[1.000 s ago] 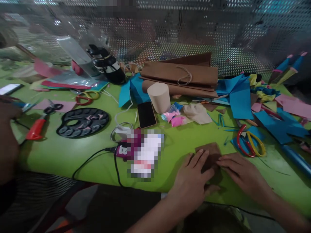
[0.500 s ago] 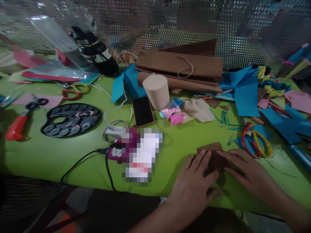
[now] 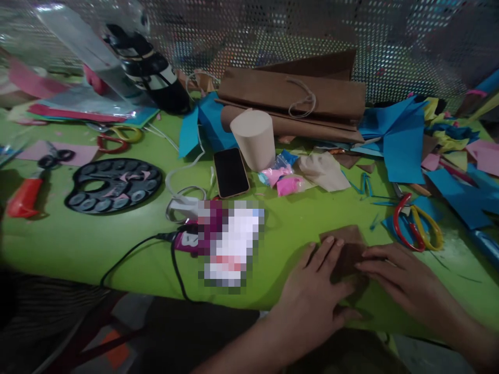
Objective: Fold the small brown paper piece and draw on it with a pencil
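A small piece of brown paper (image 3: 350, 241) lies on the green table near its front edge. My left hand (image 3: 315, 291) rests on the paper's left side, its fingers spread and pressing it flat. At the right edge of the paper is my right hand (image 3: 401, 275), with thumb and fingertips together on the edge; the grip itself is partly hidden. Scissors with red and yellow handles (image 3: 419, 223) lie just beyond my right hand, on blue paper scraps.
Rolled brown paper (image 3: 288, 93), a cream cylinder (image 3: 255, 140) and a dark phone (image 3: 231, 173) are further back. A blurred bright phone (image 3: 236, 246), power strip and cables lie left of my hands. A black palette (image 3: 113, 186) sits at the left.
The view has shifted slightly. My right hand has drawn a little to the right, uncovering more of the brown paper. My left hand remains on it.
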`<state>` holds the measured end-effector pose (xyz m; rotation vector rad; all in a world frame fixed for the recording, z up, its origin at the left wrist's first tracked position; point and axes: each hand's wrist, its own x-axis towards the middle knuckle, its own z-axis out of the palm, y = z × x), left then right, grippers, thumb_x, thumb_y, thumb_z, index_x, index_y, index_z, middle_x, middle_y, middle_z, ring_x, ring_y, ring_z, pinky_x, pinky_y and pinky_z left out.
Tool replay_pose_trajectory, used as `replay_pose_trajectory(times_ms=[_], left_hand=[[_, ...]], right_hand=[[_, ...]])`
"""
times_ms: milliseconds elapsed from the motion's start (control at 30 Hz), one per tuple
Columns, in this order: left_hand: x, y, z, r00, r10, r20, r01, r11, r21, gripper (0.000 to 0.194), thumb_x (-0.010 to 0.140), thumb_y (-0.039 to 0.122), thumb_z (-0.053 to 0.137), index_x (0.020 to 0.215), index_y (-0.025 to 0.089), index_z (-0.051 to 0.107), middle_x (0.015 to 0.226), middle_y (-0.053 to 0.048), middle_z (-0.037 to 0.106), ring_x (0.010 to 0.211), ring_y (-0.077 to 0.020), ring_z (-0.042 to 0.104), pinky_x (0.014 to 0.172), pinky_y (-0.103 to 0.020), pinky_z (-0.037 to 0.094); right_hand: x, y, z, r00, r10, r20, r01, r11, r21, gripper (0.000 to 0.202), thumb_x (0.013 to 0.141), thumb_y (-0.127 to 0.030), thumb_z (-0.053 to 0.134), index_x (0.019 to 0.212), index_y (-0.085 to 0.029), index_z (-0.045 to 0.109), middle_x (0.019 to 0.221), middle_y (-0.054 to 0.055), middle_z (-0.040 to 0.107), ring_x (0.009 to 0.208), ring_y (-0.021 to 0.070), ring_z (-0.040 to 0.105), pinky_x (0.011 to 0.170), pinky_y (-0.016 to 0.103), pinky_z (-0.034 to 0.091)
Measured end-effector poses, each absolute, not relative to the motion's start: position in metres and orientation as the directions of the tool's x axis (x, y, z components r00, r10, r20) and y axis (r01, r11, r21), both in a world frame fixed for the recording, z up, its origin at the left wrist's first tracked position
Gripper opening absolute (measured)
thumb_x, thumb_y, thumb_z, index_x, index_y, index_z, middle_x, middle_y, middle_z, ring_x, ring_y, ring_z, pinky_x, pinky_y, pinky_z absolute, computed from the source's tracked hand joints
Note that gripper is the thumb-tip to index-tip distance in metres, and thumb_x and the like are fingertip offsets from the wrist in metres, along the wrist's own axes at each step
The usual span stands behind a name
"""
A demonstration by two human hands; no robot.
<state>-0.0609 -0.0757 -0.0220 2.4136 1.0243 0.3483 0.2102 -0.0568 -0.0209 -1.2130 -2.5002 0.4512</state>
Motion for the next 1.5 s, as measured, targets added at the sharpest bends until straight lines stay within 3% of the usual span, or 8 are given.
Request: replay_pose_trajectory(times_ms=[200,600,800,933,1033,1267,1367,1500], left_hand=[[-0.058,-0.076,-0.022,0.673,0.738,0.051,0.612,-0.594,0.522,0.048,0.098,0.06,0.063,0.139,0.035,0.067,0.178,-0.011,0.021,0.166,-0.0348,0.016,0.129,-0.061,0.029],[-0.058,-0.078,-0.027,0.667,0.741,0.073,0.603,-0.595,0.532,0.046,0.098,0.059,0.064,0.134,0.031,0.07,0.178,-0.013,0.02,0.166,-0.0362,0.015,0.128,-0.063,0.029],[-0.058,-0.077,-0.025,0.674,0.735,0.076,0.598,-0.602,0.529,0.048,0.097,0.059,0.065,0.135,0.03,0.069,0.178,-0.014,0.021,0.165,-0.0369,0.015,0.128,-0.064,0.029],[-0.059,-0.077,-0.026,0.687,0.723,0.072,0.591,-0.614,0.523,0.049,0.098,0.061,0.062,0.135,0.029,0.069,0.177,-0.019,0.02,0.165,-0.0385,0.016,0.126,-0.066,0.031],[-0.06,-0.077,-0.029,0.687,0.72,0.093,0.589,-0.627,0.51,0.052,0.099,0.063,0.059,0.141,0.032,0.065,0.177,-0.019,0.019,0.164,-0.0388,0.017,0.125,-0.067,0.033],[-0.062,-0.076,-0.034,0.698,0.703,0.133,0.577,-0.663,0.477,0.052,0.099,0.067,0.056,0.136,0.033,0.068,0.178,-0.017,0.017,0.163,-0.0409,0.022,0.123,-0.066,0.035],[-0.063,-0.074,-0.042,0.715,0.68,0.163,0.572,-0.703,0.423,0.05,0.098,0.069,0.056,0.136,0.039,0.068,0.179,-0.011,0.017,0.162,-0.0407,0.026,0.123,-0.064,0.036],[-0.063,-0.068,-0.067,0.736,0.64,0.22,0.577,-0.763,0.291,0.07,0.094,0.069,0.063,0.157,0.048,0.044,0.18,-0.009,0.014,0.161,-0.0378,0.029,0.122,-0.057,0.038]], right_hand=[[0.207,-0.059,-0.022,-0.65,0.743,0.16,0.638,0.648,-0.417,0.065,0.091,-0.002,0.046,0.141,-0.037,0.069,0.125,0.009,0.073,0.111,0.0263,0.07,0.086,0.043,0.061],[0.208,-0.066,-0.024,-0.636,0.756,0.157,0.659,0.638,-0.398,0.064,0.088,-0.002,0.047,0.136,-0.034,0.072,0.127,0.008,0.076,0.114,0.0278,0.072,0.09,0.046,0.063],[0.206,-0.066,-0.019,-0.608,0.769,0.198,0.662,0.628,-0.409,0.047,0.094,-0.006,0.05,0.123,-0.031,0.077,0.125,0.008,0.078,0.112,0.0254,0.073,0.089,0.042,0.063],[0.201,-0.067,-0.018,-0.622,0.759,0.193,0.659,0.641,-0.394,0.061,0.09,-0.003,0.049,0.137,-0.035,0.071,0.122,0.008,0.078,0.108,0.0243,0.074,0.086,0.038,0.063],[0.202,-0.068,-0.021,-0.627,0.743,0.234,0.651,0.665,-0.365,0.065,0.085,0.0,0.048,0.136,-0.034,0.072,0.121,0.007,0.078,0.107,0.0237,0.075,0.085,0.037,0.064],[0.207,-0.068,-0.033,-0.628,0.729,0.273,0.649,0.684,-0.334,0.061,0.087,-0.004,0.052,0.136,-0.035,0.071,0.127,0.007,0.078,0.112,0.0244,0.075,0.089,0.038,0.065],[0.206,-0.067,-0.029,-0.623,0.752,0.214,0.668,0.655,-0.353,0.045,0.092,-0.01,0.056,0.123,-0.035,0.076,0.126,0.005,0.078,0.112,0.0235,0.076,0.089,0.036,0.065],[0.222,-0.059,-0.015,-0.526,0.809,0.262,0.73,0.587,-0.351,0.022,0.099,-0.023,0.061,0.11,-0.033,0.077,0.116,0.004,0.08,0.106,0.0241,0.077,0.088,0.037,0.065]])
